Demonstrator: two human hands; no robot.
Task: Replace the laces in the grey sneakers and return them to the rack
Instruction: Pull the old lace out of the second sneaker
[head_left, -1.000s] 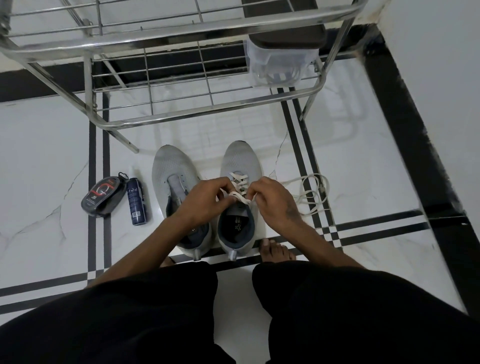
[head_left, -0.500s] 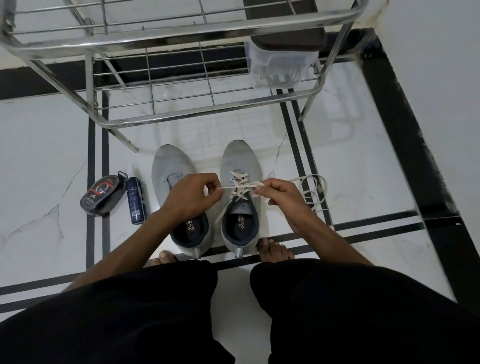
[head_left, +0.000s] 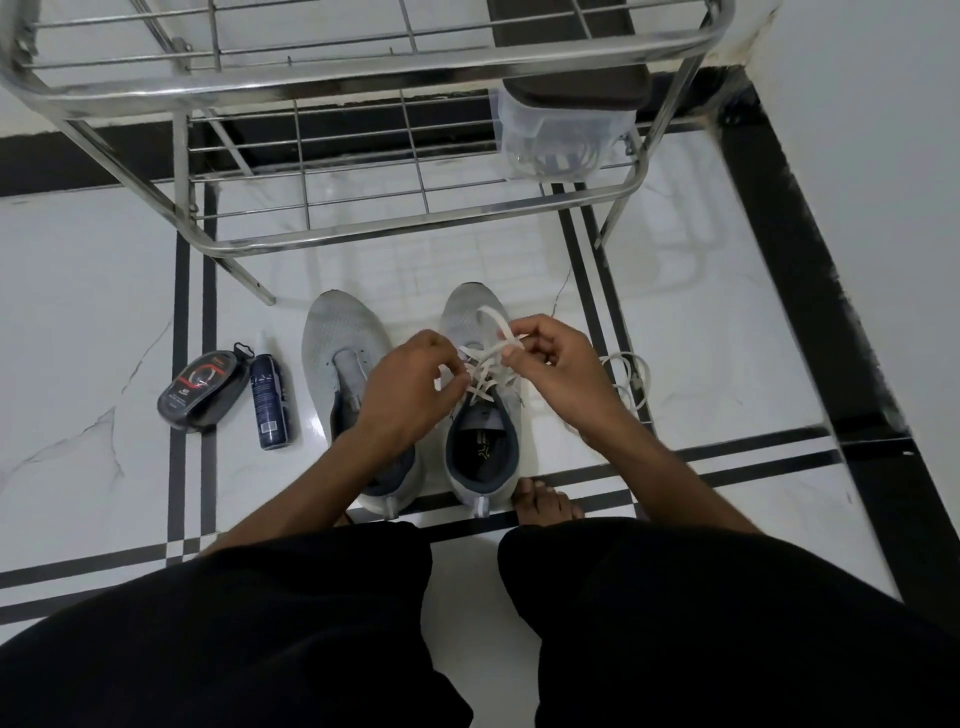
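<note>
Both hands, left hand (head_left: 410, 384) and right hand (head_left: 553, 358), pinch the white lace (head_left: 488, 358) over white marble floor (head_left: 104, 291) beside steel rack (head_left: 363, 83).

**What can't be made out**

The left hand (head_left: 410, 387) covers part of the left sneaker (head_left: 349, 384) and its own fingertips' grip. The rack (head_left: 363, 83) runs off the top edge. Print on the spray can (head_left: 269, 402) and the black pouch (head_left: 202, 389) is too small to read.

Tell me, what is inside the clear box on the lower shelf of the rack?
Through the wall of the clear box some looped cords or laces show, blurred. A dark case on top covers its upper part, so the rest is hidden.
</note>
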